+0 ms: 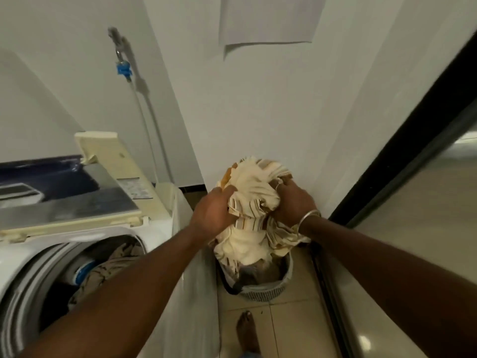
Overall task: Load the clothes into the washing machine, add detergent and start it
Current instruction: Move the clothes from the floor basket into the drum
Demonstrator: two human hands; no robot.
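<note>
A bundle of cream and brown-striped cloth [254,192] hangs above a laundry basket [268,290] on the floor. My left hand [213,211] grips the bundle's left side and my right hand [293,202], with a bangle at the wrist, grips its right side. The lower folds of the cloth still trail into the basket. At the lower left stands a top-loading washing machine [160,228] with its lid [72,195] raised. Its drum [103,270] holds brownish clothes and something blue.
A water hose with a blue tap fitting [124,69] runs down the wall behind the machine. A dark-framed sliding door [402,156] bounds the right side. My bare foot [247,332] stands on the tiled floor in front of the basket.
</note>
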